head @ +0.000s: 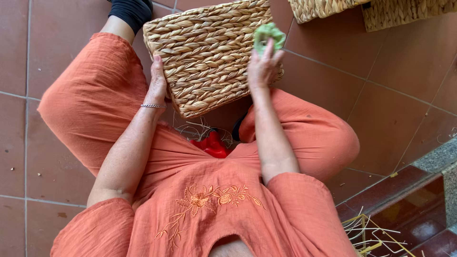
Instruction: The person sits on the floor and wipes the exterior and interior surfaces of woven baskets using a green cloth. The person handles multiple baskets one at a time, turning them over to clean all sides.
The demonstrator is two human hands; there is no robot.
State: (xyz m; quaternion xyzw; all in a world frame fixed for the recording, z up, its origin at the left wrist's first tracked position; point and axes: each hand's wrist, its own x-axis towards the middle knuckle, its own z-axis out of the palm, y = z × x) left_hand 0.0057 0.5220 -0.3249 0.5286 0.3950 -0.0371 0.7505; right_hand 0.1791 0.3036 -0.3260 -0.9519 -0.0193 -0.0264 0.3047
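Observation:
A woven straw basket (pixel 209 52) rests bottom-up on my knees, over orange trousers. My left hand (pixel 157 81) grips its left side, thumb on the weave, a thin bracelet at the wrist. My right hand (pixel 263 66) presses against the basket's right edge and holds a crumpled light-green cloth (pixel 268 34) at the fingertips. A red object (pixel 212 145) lies in my lap below the basket, partly hidden, with thin straw strands around it.
Two more woven baskets (pixel 323 8) (pixel 404 13) stand on the terracotta tile floor (pixel 333 81) at the top right. Loose straw stalks (pixel 371 235) lie on a dark red step at the bottom right, beside a grey stone ledge (pixel 440 157).

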